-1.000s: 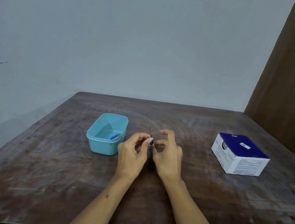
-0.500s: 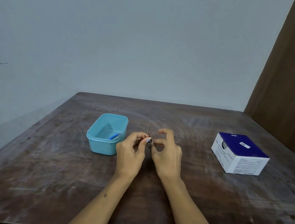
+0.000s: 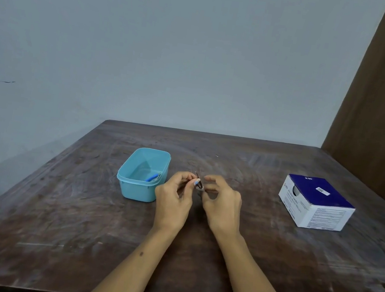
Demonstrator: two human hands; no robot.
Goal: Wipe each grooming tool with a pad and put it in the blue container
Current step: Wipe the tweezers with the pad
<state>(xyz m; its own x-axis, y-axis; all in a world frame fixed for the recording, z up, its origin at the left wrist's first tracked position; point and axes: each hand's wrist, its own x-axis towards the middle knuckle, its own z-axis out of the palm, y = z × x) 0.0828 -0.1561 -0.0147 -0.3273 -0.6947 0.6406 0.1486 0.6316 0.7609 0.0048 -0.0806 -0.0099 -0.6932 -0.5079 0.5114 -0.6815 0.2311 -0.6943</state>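
Note:
My left hand (image 3: 174, 200) and my right hand (image 3: 224, 206) meet at the fingertips above the table's middle. Between them is a thin dark metal grooming tool (image 3: 198, 182), its tip poking up above my left fingers. My left thumb and forefinger pinch the tool. My right fingertips press a small pale pad (image 3: 201, 188), mostly hidden, against its lower end. Just left of my left hand stands the open blue container (image 3: 131, 186). A blue-handled tool (image 3: 152, 178) lies inside it, against the right wall.
A blue-and-white box of swabs (image 3: 315, 204) sits at the right of the worn brown wooden table (image 3: 76, 228). A pale wall stands behind the table and a brown panel rises at the far right.
Both hands have stayed together at the table's middle, working the small tool between the fingertips. The tool's dark tip now sticks up above my left fingers.

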